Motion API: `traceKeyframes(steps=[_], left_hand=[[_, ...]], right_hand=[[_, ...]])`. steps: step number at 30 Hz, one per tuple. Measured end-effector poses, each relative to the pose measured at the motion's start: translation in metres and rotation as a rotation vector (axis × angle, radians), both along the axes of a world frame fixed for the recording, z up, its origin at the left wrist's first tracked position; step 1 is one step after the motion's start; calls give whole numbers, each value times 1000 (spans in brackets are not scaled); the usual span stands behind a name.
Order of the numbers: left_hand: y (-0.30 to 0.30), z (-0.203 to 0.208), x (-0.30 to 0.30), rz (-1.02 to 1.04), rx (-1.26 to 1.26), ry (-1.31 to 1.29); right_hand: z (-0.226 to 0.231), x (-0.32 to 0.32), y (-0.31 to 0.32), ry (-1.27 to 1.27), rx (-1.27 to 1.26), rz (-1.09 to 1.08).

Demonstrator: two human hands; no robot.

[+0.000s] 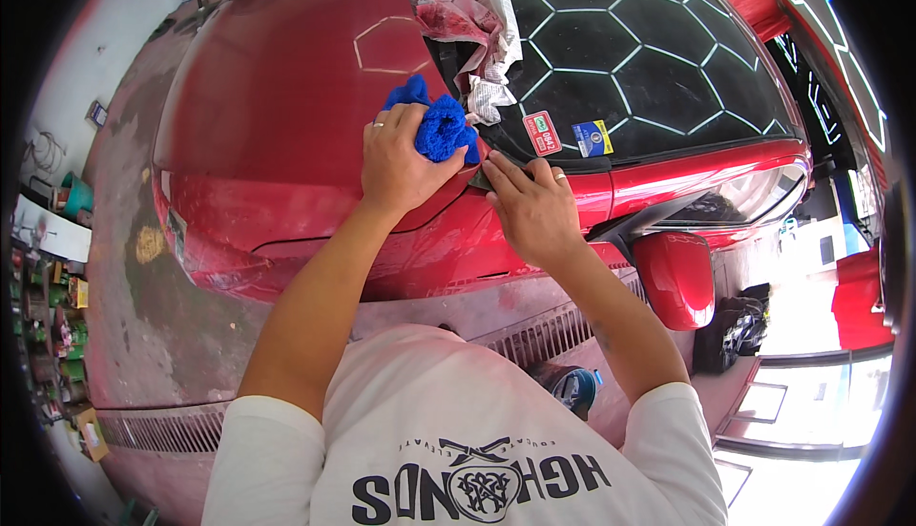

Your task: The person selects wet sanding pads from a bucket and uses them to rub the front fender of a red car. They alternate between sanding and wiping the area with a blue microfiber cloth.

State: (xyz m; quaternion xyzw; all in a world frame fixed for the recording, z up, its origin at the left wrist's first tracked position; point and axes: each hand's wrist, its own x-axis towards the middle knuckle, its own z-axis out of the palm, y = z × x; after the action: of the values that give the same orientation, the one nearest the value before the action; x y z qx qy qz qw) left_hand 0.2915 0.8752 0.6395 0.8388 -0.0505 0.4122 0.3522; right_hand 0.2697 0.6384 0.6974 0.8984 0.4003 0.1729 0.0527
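My left hand (405,158) grips a bunched blue microfiber cloth (445,130) over the rear edge of the red car hood (277,96). Just right of it, my right hand (534,206) lies at the corner between hood, fender and windshield (620,58). Its fingers press a small dark grey flat piece (480,180) against the red paint; most of that piece is hidden under them. Crumpled masking paper (489,96), stained red in places, lies along the base of the glass. A red sticker (542,133) and a blue-and-yellow sticker (593,138) sit on the windshield's near corner.
A red side mirror (674,280) juts out beside my right forearm. A dark bucket (565,385) stands on the floor below that arm, near a floor grate (544,337). A black bag-like bundle (733,330) lies farther right. Shelves with containers (62,335) line the left.
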Motion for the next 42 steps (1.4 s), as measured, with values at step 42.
traceKeyframes(steps=[42], left_hand=[[-5, -2, -1, 47, 1, 12]], right_hand=[[2, -4, -67, 31, -108, 268]])
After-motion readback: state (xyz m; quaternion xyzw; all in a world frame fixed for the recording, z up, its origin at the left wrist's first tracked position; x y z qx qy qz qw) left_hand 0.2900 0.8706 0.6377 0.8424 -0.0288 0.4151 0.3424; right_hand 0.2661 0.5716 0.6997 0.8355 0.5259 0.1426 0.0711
